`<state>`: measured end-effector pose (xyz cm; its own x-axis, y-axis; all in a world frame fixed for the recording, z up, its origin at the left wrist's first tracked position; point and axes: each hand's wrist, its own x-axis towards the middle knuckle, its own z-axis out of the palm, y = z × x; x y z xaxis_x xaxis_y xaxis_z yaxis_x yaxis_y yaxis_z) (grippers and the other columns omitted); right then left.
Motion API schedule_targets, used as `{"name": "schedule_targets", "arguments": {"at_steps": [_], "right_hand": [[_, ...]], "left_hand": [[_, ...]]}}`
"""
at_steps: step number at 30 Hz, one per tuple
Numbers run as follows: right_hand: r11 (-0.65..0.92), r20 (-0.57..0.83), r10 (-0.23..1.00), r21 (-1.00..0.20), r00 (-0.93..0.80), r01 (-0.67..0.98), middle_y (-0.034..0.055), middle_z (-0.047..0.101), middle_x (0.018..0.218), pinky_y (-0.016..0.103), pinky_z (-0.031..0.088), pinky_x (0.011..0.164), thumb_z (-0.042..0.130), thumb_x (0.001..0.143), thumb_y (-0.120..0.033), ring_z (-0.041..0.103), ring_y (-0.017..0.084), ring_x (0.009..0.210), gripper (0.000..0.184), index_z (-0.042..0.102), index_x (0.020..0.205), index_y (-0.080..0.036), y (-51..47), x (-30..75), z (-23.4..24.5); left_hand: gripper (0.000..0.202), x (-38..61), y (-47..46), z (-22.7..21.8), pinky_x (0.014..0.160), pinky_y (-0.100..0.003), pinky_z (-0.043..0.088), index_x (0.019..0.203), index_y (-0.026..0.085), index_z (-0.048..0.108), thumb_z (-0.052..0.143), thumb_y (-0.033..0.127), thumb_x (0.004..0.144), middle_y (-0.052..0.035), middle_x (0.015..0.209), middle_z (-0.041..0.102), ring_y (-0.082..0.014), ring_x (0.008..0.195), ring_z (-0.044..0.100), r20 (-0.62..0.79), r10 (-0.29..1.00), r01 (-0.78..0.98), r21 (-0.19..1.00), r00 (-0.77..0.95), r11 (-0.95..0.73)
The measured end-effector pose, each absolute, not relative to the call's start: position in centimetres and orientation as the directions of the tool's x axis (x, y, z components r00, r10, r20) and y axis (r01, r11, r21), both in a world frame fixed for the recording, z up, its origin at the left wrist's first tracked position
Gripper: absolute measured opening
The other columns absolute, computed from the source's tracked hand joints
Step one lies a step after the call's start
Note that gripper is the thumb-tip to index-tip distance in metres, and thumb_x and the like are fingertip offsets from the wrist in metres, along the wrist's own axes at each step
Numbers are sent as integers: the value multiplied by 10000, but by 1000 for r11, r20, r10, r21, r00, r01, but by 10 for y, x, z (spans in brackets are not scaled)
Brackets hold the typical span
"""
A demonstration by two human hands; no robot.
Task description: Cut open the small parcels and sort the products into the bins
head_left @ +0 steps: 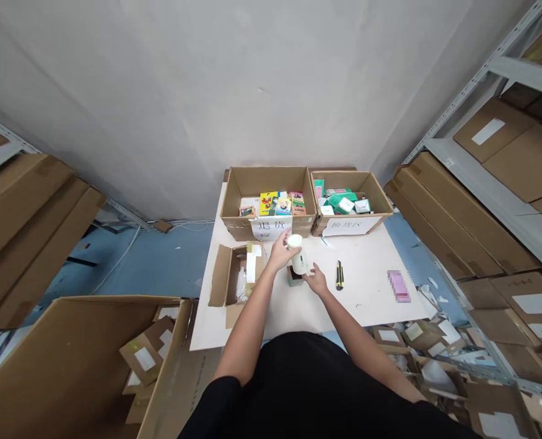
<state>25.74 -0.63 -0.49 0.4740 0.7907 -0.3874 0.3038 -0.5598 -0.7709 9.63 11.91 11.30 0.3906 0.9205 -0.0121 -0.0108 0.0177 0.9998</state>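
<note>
A pale, cream-coloured container (299, 262) with a round light top, looking like a cup or bottle, is held tilted over the table. My left hand (280, 251) wraps round its upper part. At its lower end, my right hand (316, 280) grips with thumb and fingers near the base. Just beneath it stands a small dark-green open box (294, 280), its inside dark and partly hidden by the container. Left of my left forearm lies an opened cardboard carton (232, 277) with white packing in it.
Two cardboard bins, one with colourful boxes (265, 228) and one with green and white boxes (380, 198), line the table's back. A yellow-black utility knife (339, 275) and a blurred pink item (399, 285) lie to the right. A large carton (92, 305) stands left; shelves (490, 201) flank right.
</note>
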Motion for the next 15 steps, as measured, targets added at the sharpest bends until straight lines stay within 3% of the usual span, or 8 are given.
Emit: {"name": "schedule_targets", "arguments": {"at_steps": [3, 6, 10, 15], "right_hand": [[-558, -325, 789, -734, 522, 386, 143, 793, 1018, 351, 541, 893, 648, 839, -414, 748, 298, 984, 405, 786, 1124, -162, -5, 245, -25], [-509, -281, 819, -757, 499, 409, 115, 795, 845, 312, 527, 791, 561, 899, -449, 754, 287, 902, 341, 768, 788, -201, -4, 243, -33], [-513, -285, 806, -774, 519, 371, 96, 786, 781, 298, 504, 744, 541, 887, -427, 737, 255, 796, 350, 702, 664, -213, -7, 244, -35], [-496, -285, 819, -788, 498, 365, 76, 783, 779, 288, 497, 748, 524, 857, -368, 729, 238, 794, 295, 676, 648, -227, -10, 239, -33]], "left_hand": [[899, 91, 112, 88, 1011, -398, 549, 1493, 208, 562, 877, 236, 652, -105, 1293, 685, -217, 1094, 679, -64, 918, 21, 998, 392, 61], [916, 83, 104, 69, 1011, -378, 542, 1501, 194, 557, 864, 209, 639, -106, 1295, 671, -213, 1105, 674, -104, 908, 37, 995, 405, 97], [894, 78, 97, 54, 1082, -383, 505, 1513, 216, 552, 851, 237, 670, -109, 1382, 648, -230, 1229, 644, -114, 894, 4, 992, 433, 125], [846, 78, 96, 36, 1190, -446, 434, 1491, 209, 578, 815, 224, 679, -128, 1494, 608, -283, 1384, 569, -10, 875, 58, 998, 484, -21]]}}
